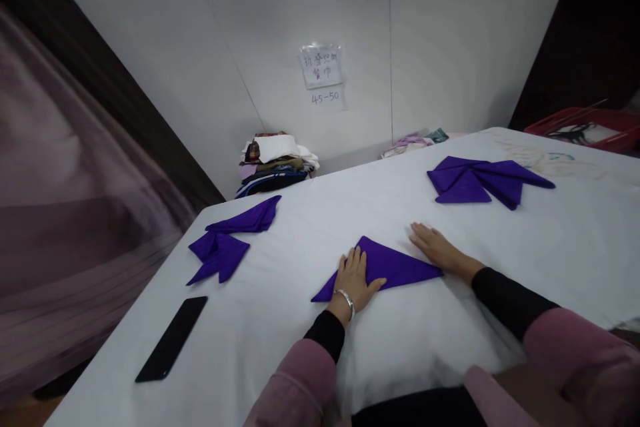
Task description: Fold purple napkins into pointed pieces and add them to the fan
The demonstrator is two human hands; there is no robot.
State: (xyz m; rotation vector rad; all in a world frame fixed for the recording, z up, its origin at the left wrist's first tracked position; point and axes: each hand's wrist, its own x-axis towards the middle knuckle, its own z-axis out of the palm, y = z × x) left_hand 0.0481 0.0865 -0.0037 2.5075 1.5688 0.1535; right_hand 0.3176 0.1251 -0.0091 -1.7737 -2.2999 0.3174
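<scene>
A purple cloth napkin [395, 265], folded into a flat triangle, lies on the white-covered table in front of me. My left hand [356, 278], with a silver bracelet at the wrist, rests flat on its left part, fingers spread and thumb out to the right. Just beyond the napkin's right corner is my right hand [434, 245], its fingers stretched out and holding nothing. Whether the right palm touches the cloth I cannot tell. Two other folded purple napkins lie apart from my hands: a pleated one [480, 180] at the back right and another [225, 240] to the left.
A black phone-like slab [173, 339] lies near the table's left edge. Behind the table stand a stack of folded fabrics [277, 163] and a smaller cloth pile [410, 143]. A red basket [610, 130] is at the far right. Handwritten paper signs [323, 67] hang on the wall.
</scene>
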